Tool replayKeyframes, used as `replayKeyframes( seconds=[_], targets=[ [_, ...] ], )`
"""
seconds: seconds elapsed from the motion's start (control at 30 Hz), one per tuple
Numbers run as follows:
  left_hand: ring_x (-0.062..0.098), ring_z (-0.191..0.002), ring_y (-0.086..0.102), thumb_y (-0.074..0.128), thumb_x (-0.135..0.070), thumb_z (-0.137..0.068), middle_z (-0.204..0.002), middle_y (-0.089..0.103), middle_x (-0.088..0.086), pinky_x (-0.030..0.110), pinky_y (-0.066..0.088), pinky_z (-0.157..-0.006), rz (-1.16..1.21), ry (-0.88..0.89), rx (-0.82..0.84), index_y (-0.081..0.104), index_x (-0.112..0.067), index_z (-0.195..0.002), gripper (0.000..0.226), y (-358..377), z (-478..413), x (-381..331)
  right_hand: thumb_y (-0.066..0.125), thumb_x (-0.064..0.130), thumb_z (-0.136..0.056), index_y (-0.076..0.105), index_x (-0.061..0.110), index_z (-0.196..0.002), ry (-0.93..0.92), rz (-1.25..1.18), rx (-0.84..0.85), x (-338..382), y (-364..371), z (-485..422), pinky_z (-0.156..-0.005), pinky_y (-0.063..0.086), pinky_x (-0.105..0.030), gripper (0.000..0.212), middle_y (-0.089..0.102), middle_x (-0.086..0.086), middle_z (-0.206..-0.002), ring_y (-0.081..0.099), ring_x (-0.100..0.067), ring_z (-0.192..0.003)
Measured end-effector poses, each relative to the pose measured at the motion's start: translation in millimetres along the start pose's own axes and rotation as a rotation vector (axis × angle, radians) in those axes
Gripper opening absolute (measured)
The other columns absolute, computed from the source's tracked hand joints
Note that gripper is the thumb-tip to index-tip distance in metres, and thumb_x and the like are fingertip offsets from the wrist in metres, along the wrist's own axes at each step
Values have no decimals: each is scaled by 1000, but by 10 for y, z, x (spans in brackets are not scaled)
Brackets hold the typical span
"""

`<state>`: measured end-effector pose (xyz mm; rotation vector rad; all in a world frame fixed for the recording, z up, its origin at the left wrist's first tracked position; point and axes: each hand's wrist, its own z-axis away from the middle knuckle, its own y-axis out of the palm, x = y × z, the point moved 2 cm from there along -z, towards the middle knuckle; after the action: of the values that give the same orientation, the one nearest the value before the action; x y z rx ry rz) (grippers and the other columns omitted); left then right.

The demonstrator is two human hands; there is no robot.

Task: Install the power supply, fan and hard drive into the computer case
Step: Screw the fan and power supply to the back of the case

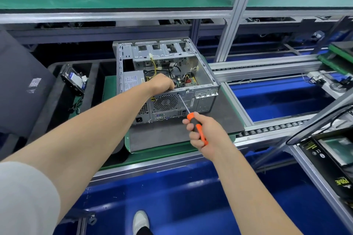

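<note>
1. Right hand (202, 133): nearest. Fingers and thumb are clamped round the orange-and-black handle of the screwdriver (198, 128). Its slim steel shaft runs up to the upper right corner of the fan grille (165, 102).
2. Computer case (204, 101): lies on its side on a grey mat (172, 135), open side up, rear panel towards the person. Thin sheet steel, so stiff, probably fairly heavy, with edges likely sharp. Best taken by the folded rims, not the flat panels.
3. Fan: judged to sit behind the grille, not plainly seen. Likely light plastic; hold by the frame, clear of the blades.
4. Left hand (161, 84): reaches over the rear rim into the case, just behind the grille. The fingertips are hidden below the rim, so the grip cannot be told; probably bracing the fan.
5. Power supply (133, 81): seated in the case's left rear corner, label up. A dense metal box, probably heavy; lift by its sides.
6. Hard drive (73, 80): outside the case, leaning in a black foam tray (57, 89) to the left. Probably heavy for its size and shock-sensitive; grip the side edges.
</note>
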<state>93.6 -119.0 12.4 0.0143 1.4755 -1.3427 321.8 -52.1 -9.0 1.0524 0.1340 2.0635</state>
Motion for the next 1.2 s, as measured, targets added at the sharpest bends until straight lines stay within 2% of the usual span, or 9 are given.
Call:
replayKeyframes(
  seconds=[0.07, 0.2, 0.5, 0.53, 0.77, 0.8, 0.93, 1.07, 1.2],
  targets=[
    [-8, -63, 28, 46, 4, -75, -121, 45, 18, 33, 32, -72, 35, -13, 4, 35, 14, -71, 15, -3, -24, 16, 52, 26, -106, 66, 1, -98, 343, -540, 266, -42, -42, 9, -27, 24, -20, 30, 50, 3, -65, 38, -9, -35],
    [18, -62, 31, 47, 5, -74, -71, 34, 10, 37, 25, -67, 79, -81, -12, 28, 7, -70, 20, 5, 2, 25, 60, 29, -101, 67, 0, -100, 302, -497, 270, -159, -96, -16, -28, 31, -19, 30, 55, -3, -72, 44, -9, -41],
    [21, -69, 12, 44, 6, -74, -57, 36, 13, 38, 15, -63, 26, -38, -9, 16, -6, -76, 30, 28, 57, -24, 40, 43, -108, 59, 17, -103, -743, 1531, -724, -154, 110, 152, -65, 48, -37, 33, 65, -1, -92, 68, -32, -80],
    [21, -70, 12, 43, 7, -74, -102, 46, 14, 38, 14, -63, 14, -27, -7, 17, -4, -74, 29, 26, 61, -30, 38, 41, -109, 60, 15, -103, -743, 1514, -708, -162, 125, 145, -64, 47, -37, 34, 66, -3, -93, 67, -32, -81],
    [23, -72, 12, 44, 8, -73, -69, 25, 13, 43, 14, -70, 81, -32, -9, 19, -5, -72, 28, -6, 64, -28, 51, 31, -107, 65, 4, -92, 13, -29, 69, -77, -1, -33, -31, 24, -22, 35, 54, -2, -69, 37, -10, -40],
    [19, -61, 17, 45, 8, -73, -84, 24, -12, 42, 14, -70, 87, -29, -5, 22, -1, -70, 25, -3, 62, -32, 50, 30, -108, 63, 4, -94, 140, -269, 196, -105, -8, -30, -28, 23, -19, 32, 52, 0, -69, 36, -8, -37],
    [5, -54, 35, 46, 8, -75, -114, 46, 5, 38, 23, -71, 93, -27, 3, 30, 12, -72, 17, 11, 24, -10, 57, 24, -99, 64, 1, -102, 253, -568, 374, -240, -35, -36, -28, 26, -16, 24, 53, -1, -72, 39, -8, -37],
    [18, -73, 36, 46, 8, -75, -113, 57, 14, 37, 30, -73, 76, -21, -1, 36, 12, -72, 12, 7, 29, -5, 68, 33, -95, 64, 7, -91, -13, -114, 64, -321, 45, -62, -33, 32, -22, 26, 63, -9, -77, 51, -14, -49],
    [11, -87, 50, 43, 12, -84, -95, 52, 8, 20, 31, -74, -9, 20, 15, 43, -5, -74, 20, 21, 53, -37, 56, 41, -102, 59, 14, -86, -609, 992, -459, -278, 61, 67, -53, 45, -35, 31, 67, -3, -78, 64, -28, -69]
  ],
)
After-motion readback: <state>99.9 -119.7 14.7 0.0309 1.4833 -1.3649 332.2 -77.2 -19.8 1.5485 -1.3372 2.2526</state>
